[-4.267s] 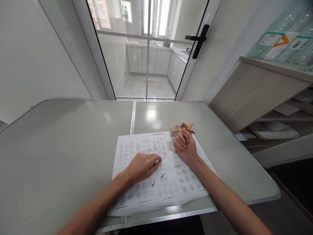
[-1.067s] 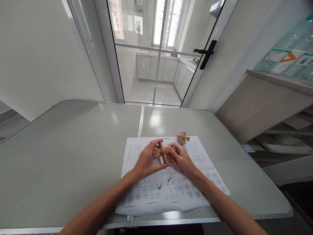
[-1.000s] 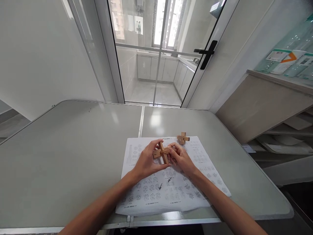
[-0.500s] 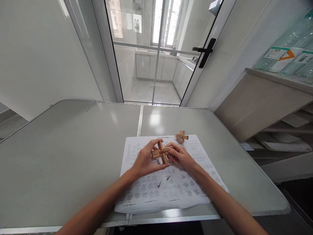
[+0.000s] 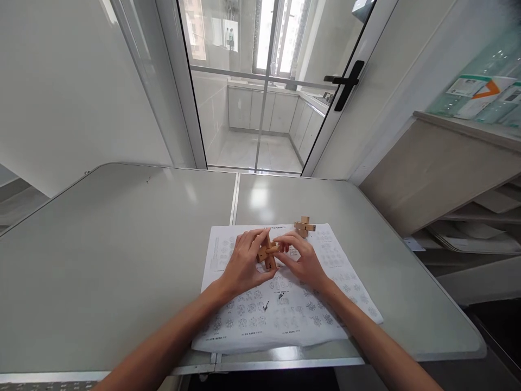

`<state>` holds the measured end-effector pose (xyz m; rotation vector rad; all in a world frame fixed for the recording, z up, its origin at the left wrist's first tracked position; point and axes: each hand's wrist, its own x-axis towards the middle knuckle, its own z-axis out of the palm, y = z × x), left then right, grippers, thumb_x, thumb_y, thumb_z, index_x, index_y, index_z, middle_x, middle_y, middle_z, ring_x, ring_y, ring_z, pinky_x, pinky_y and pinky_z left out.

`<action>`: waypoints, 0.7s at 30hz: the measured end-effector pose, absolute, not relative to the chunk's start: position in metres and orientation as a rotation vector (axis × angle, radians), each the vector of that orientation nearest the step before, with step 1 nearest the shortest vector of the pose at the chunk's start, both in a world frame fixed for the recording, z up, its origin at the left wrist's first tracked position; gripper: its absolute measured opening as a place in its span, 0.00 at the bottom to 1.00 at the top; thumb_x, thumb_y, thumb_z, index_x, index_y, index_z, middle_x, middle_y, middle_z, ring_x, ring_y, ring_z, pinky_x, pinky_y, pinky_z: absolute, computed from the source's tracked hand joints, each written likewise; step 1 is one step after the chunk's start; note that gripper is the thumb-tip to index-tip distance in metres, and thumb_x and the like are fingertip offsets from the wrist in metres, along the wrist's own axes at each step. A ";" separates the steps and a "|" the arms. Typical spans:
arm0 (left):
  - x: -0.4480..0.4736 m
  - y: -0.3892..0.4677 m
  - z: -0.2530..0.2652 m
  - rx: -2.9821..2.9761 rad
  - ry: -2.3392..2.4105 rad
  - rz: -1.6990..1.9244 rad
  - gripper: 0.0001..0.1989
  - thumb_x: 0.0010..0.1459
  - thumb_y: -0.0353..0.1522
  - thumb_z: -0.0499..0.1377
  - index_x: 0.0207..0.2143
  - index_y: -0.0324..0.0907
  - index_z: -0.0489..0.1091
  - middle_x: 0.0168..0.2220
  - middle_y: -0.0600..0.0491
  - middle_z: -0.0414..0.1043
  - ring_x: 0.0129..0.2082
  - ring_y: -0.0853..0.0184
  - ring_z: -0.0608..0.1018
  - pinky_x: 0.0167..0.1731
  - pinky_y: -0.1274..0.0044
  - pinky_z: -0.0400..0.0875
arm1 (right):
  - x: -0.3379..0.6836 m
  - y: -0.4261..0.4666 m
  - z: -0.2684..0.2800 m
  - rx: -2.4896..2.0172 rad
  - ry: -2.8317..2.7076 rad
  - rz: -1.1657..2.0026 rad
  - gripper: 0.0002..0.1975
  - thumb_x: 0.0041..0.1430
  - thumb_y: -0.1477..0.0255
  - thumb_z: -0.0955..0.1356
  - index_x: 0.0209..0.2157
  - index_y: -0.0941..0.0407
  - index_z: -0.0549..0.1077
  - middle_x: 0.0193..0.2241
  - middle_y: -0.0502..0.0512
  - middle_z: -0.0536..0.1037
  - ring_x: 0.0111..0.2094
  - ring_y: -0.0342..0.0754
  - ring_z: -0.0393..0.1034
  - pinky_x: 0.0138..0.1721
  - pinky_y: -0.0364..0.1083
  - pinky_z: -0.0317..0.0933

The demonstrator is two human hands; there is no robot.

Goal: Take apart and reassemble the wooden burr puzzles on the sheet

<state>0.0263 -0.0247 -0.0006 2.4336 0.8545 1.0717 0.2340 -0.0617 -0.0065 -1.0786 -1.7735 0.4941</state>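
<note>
Over the printed sheet (image 5: 228,317), a wooden interlocking puzzle (image 5: 268,259) of crossed bars is held up between both hands. My left hand (image 5: 243,262) is closed around its left side, thumb below and fingertips at the upper end of a bar. From the right, my right hand (image 5: 303,258) pinches a bar that points toward it; the fingers partly cover that end. A second wooden puzzle (image 5: 304,226) of crossed bars sits near the sheet's far right edge, beyond my right hand. Rows of small line drawings fill the paper.
The grey table (image 5: 122,260) has a metal seam down its middle. Beyond it stands a glass door (image 5: 228,146) with a black handle (image 5: 345,84). To the right, a shelf (image 5: 456,157) holds plastic bottles (image 5: 476,98) on top and flat items lower down.
The puzzle in my hands has turned, showing a different side of its bars. My left fingers have curled further over it, and my right hand's grip has shifted.
</note>
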 end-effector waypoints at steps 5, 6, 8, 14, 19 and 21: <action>0.025 -0.025 -0.003 2.272 0.831 1.059 0.47 0.51 0.36 0.74 0.68 0.51 0.56 0.62 0.43 0.68 0.62 0.47 0.72 0.57 0.53 0.75 | 0.233 -0.064 -0.006 -1.135 -1.726 0.672 0.08 0.74 0.65 0.66 0.44 0.51 0.76 0.39 0.56 0.81 0.40 0.53 0.76 0.44 0.53 0.70; 0.024 -0.025 -0.003 2.201 0.821 1.050 0.48 0.50 0.38 0.75 0.69 0.52 0.55 0.63 0.44 0.67 0.63 0.47 0.72 0.55 0.54 0.78 | 0.233 -0.064 -0.006 -1.141 -1.706 0.719 0.09 0.74 0.64 0.66 0.45 0.52 0.76 0.40 0.57 0.81 0.41 0.53 0.77 0.44 0.53 0.70; 0.024 -0.026 -0.004 2.068 0.794 1.027 0.50 0.50 0.41 0.76 0.69 0.52 0.54 0.64 0.44 0.65 0.63 0.49 0.72 0.49 0.58 0.83 | 0.234 -0.064 -0.007 -1.137 -1.685 0.790 0.09 0.74 0.63 0.65 0.45 0.52 0.75 0.41 0.57 0.81 0.41 0.53 0.77 0.43 0.52 0.70; 0.025 -0.025 0.002 2.090 0.792 1.020 0.42 0.48 0.42 0.77 0.62 0.48 0.64 0.58 0.45 0.72 0.57 0.51 0.78 0.53 0.57 0.81 | 0.233 -0.067 -0.011 -1.187 -1.761 0.664 0.09 0.75 0.65 0.63 0.44 0.52 0.73 0.39 0.56 0.79 0.37 0.51 0.74 0.38 0.49 0.66; 0.025 -0.022 0.003 2.104 0.795 0.994 0.40 0.47 0.44 0.77 0.60 0.47 0.67 0.55 0.45 0.74 0.54 0.52 0.80 0.53 0.57 0.81 | 0.230 -0.070 -0.012 -1.195 -1.731 0.607 0.09 0.75 0.65 0.63 0.42 0.52 0.73 0.37 0.55 0.79 0.34 0.51 0.72 0.37 0.49 0.64; 0.025 -0.021 0.003 2.095 0.811 1.014 0.40 0.47 0.44 0.77 0.59 0.47 0.67 0.55 0.45 0.75 0.53 0.53 0.80 0.53 0.58 0.80 | 0.230 -0.070 -0.011 -1.199 -1.708 0.612 0.09 0.75 0.64 0.64 0.43 0.52 0.73 0.37 0.55 0.79 0.35 0.51 0.72 0.38 0.49 0.65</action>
